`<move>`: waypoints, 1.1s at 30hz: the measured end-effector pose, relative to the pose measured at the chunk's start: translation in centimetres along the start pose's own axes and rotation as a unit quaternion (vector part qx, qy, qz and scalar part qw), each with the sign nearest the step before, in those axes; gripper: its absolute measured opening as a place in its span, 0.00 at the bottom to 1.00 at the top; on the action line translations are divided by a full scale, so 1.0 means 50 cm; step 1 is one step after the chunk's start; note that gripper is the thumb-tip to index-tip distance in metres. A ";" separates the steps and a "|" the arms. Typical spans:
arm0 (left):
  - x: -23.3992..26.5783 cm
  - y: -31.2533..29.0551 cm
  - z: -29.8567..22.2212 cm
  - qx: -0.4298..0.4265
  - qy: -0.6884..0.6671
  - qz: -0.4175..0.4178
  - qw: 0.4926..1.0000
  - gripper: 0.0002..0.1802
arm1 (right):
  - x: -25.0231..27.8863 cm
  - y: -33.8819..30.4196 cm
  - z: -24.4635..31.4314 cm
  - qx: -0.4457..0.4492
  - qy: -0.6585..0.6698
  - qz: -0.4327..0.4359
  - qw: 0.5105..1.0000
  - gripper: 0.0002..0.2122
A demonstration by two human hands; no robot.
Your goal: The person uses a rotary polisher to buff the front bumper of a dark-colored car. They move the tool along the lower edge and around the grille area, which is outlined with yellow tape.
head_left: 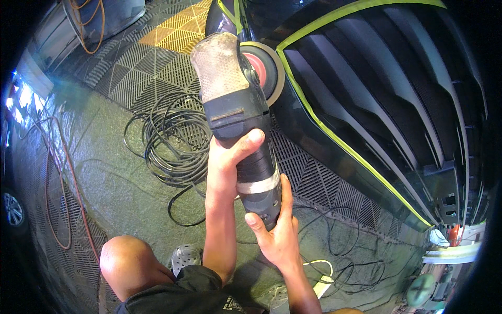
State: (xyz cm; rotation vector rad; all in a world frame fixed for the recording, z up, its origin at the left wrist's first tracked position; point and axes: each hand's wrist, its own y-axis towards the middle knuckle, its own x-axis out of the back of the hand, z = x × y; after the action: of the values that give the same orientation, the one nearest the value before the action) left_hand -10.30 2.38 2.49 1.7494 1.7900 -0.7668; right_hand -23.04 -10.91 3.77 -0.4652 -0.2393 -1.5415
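Note:
I hold a dark electric polisher (235,104) with both hands. My left hand (227,162) wraps the middle of its body, thumb over the top. My right hand (277,230) cups the rear end from below, by a silver tape band. The polisher's round pad (264,65), pinkish with a tan rim, presses against the black car bumper (314,136). Yellow-green masking tape (334,138) runs along the edge of the bumper's slatted grille (397,94).
A coil of black cable (167,141) lies on the grey grid floor tiles (151,68), with yellow tiles (183,26) farther off. An orange cord (63,193) snakes on the left. My bent knee (125,261) and a grey clog (185,257) are below. A white power strip (324,285) lies at lower right.

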 end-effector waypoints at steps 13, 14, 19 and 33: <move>0.007 0.017 -0.007 -0.001 0.000 0.009 1.000 0.31 | -0.008 0.013 0.008 -0.006 0.008 0.004 1.000 0.55; 0.003 0.014 -0.008 -0.003 0.005 0.007 1.000 0.31 | -0.009 0.013 0.005 -0.001 0.011 -0.001 1.000 0.55; -0.012 0.004 -0.015 -0.011 0.029 -0.015 0.999 0.31 | -0.011 0.015 -0.006 0.009 0.019 0.000 1.000 0.57; -0.003 -0.014 0.007 0.003 0.034 0.006 0.999 0.34 | -0.009 -0.010 -0.023 -0.007 0.004 -0.013 1.000 0.57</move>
State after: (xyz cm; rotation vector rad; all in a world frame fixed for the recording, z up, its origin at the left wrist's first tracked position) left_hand -11.00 2.03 2.39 1.8086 1.8210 -0.7170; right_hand -23.73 -11.00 2.65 -0.4675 -0.2289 -1.5703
